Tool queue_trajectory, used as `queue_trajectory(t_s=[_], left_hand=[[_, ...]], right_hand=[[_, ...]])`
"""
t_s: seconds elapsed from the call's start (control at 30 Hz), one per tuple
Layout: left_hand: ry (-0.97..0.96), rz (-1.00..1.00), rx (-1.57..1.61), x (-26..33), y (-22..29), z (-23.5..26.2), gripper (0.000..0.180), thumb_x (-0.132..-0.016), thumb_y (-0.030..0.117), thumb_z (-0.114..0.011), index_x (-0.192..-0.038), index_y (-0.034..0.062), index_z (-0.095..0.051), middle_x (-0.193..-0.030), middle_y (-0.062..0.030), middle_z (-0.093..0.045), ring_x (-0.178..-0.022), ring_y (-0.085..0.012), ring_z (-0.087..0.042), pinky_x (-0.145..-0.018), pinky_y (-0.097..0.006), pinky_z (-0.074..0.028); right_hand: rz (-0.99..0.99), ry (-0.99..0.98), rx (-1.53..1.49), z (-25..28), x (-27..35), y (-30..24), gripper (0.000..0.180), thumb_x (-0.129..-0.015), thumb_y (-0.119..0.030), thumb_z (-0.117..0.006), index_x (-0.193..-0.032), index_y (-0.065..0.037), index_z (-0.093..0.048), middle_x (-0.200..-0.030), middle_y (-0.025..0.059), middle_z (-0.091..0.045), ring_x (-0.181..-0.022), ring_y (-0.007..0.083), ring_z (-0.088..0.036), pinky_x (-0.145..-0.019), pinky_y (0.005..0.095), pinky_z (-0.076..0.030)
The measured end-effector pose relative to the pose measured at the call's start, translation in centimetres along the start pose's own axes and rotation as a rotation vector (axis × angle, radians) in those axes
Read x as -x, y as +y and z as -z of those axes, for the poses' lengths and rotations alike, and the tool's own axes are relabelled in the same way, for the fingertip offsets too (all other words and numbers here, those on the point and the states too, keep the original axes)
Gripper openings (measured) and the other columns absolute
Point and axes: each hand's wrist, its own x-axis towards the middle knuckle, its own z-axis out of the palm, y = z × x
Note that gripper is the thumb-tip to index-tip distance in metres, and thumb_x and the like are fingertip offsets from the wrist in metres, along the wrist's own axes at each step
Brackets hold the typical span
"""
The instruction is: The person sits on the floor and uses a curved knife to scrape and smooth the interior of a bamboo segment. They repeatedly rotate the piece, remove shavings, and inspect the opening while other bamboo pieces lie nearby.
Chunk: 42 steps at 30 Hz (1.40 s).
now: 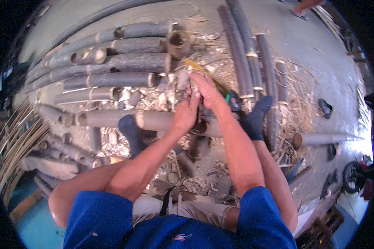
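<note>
A brown bamboo pole (158,120) lies crosswise between my feet, with a dark hole cut in its upper side. Over that hole, my left hand (187,111) and my right hand (205,89) are closed together, the right one higher and farther out. A slim upright thing, mostly covered by my fingers, is in their grip; I cannot make out its kind. Its dark lower part seems to point down at the hole. Just left of my fingers is a short greyish piece (182,79). A yellow strip (194,65) lies behind my hands, and a black-and-green tool (234,101) rests to their right.
Dark bamboo poles (133,63) lie side by side at the far left, an upright bamboo section (178,43) at their end. More poles (236,50) stretch away at right. Shavings (301,112) cover the floor. Thin split strips (16,149) are heaped at left. Another person's foot (300,15) shows far right.
</note>
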Motion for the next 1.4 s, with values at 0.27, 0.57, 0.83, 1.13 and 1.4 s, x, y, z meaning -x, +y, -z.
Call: queue_trajectory(t_s=[0.27,0.57,0.83,1.13,1.4], left_hand=[[0.494,0.086,0.837,8.1,-3.1,-3.0,0.051,-0.113,0.039,-0.030,-0.127,-0.0061,-0.052,-0.117,-0.0132,-0.059,-0.111,-0.0269,-0.058,-0.098,-0.036,-0.047],[-0.134,-0.204,0.023,6.7,1.5,-1.6,0.088,-0.105,0.067,-0.021,-0.106,-0.0084,-0.066,-0.100,-0.0340,-0.067,-0.099,-0.0475,-0.066,-0.094,-0.053,-0.048],[-0.436,-0.317,-0.259,4.6,8.0,0.7,0.093,-0.100,0.075,-0.023,-0.105,-0.0021,-0.074,-0.101,-0.0295,-0.071,-0.103,-0.0450,-0.068,-0.094,-0.051,-0.051],[-0.205,-0.795,-0.938,3.0,-4.8,6.2,0.094,-0.075,0.067,-0.075,-0.141,0.0047,-0.052,-0.127,-0.0214,-0.064,-0.114,-0.0413,-0.063,-0.096,-0.049,-0.050],[-0.331,-0.692,-0.966,2.4,-3.1,3.6,0.091,-0.063,0.063,-0.084,-0.128,0.0065,-0.053,-0.120,-0.0150,-0.066,-0.114,-0.0340,-0.064,-0.094,-0.049,-0.050]], right_hand=[[0.140,-0.567,0.988,-8.2,1.6,5.5,0.042,-0.085,-0.036,-0.077,-0.116,-0.011,-0.065,-0.090,0.0059,-0.069,-0.079,0.0210,-0.066,-0.072,0.0374,-0.056],[0.588,0.365,1.337,1.9,14.2,-5.9,0.042,-0.087,-0.032,-0.072,-0.118,-0.004,-0.068,-0.095,0.0197,-0.072,-0.086,0.0282,-0.071,-0.068,0.0440,-0.056],[0.376,0.369,1.737,4.7,26.7,4.3,0.059,-0.086,-0.048,-0.076,-0.121,-0.003,-0.060,-0.080,0.0121,-0.069,-0.067,0.0272,-0.069,-0.063,0.0410,-0.057],[0.372,0.472,0.390,-1.8,24.1,13.6,0.029,-0.088,-0.003,-0.064,-0.116,-0.008,-0.055,-0.081,0.0042,-0.062,-0.060,0.0152,-0.062,-0.054,0.0315,-0.054],[0.280,0.713,0.243,-5.7,18.4,18.4,0.031,-0.085,-0.011,-0.063,-0.114,-0.003,-0.056,-0.080,0.0051,-0.062,-0.069,0.0183,-0.058,-0.068,0.0361,-0.049]])
